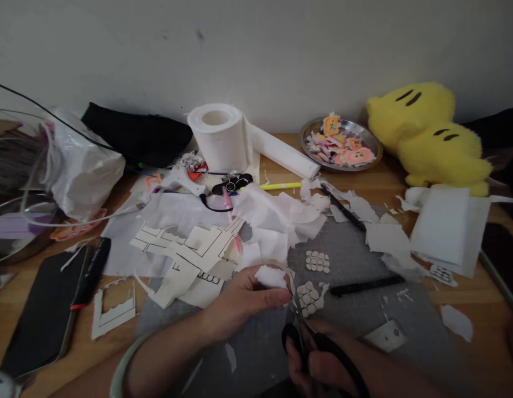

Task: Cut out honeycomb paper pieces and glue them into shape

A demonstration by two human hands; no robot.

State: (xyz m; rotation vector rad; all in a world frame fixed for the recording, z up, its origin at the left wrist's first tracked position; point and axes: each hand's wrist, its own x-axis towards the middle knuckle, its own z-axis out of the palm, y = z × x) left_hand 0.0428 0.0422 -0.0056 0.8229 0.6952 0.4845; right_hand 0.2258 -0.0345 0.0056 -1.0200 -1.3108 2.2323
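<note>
- Left hand [254, 293] pinches a crumpled white paper piece [271, 277], near six o'clock in view.
- Right hand [323, 362] grips scissors [300, 315] at the paper's five o'clock; a slip could nick the left hand's thumb, close by.
- Pebble-patterned cutout [309, 298], at four o'clock from the paper, could get snagged if the scissors stray.

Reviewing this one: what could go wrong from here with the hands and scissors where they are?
Left thumb: the left hand pinches a white piece with its thumb very near the blades of the scissors in the right hand, so a slip might nick it.

Loose cutout: the patterned cutout lies right beside the blades and could be knocked aside.

Clutter: small cut pieces might get lost among the paper scraps.
</note>
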